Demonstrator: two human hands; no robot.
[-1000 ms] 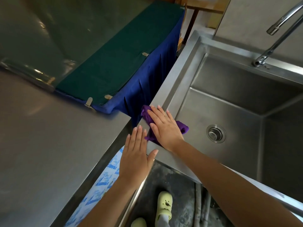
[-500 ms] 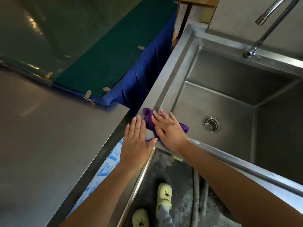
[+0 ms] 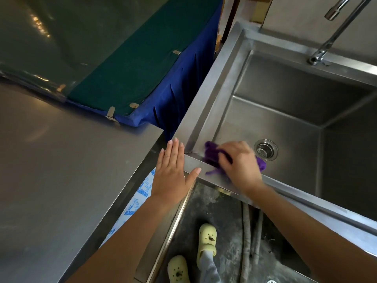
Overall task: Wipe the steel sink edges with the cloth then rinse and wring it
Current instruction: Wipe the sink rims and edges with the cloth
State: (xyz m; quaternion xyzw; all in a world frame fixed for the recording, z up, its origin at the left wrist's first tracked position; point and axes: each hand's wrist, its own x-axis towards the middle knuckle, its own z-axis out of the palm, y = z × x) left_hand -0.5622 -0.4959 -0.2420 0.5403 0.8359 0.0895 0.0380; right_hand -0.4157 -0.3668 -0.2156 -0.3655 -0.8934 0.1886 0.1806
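The steel sink [image 3: 206, 92] fills the right side, its basin dry-looking with a round drain [image 3: 265, 150]. A purple cloth [image 3: 211, 155] lies bunched on the near rim, just right of the sink's front-left corner and partly hanging into the basin. My right hand [image 3: 239, 162] is on top of it, motion-blurred, fingers bent over the bunched cloth and pointing left. My left hand [image 3: 173, 174] lies flat with straight fingers on the front-left corner of the rim, thumb spread toward the cloth, holding nothing.
A steel counter [image 3: 61, 170] adjoins the sink on the left. Behind it is a table under green and blue fabric [image 3: 132, 68]. The faucet [image 3: 334, 35] rises at the back right. Below are pipes [image 3: 246, 231] and a person's feet in yellow clogs [image 3: 207, 242].
My right hand has slid the cloth from the left rim round the corner onto the near rim, moving right, and its fingers have bent over it. My left hand has stayed flat by the corner.
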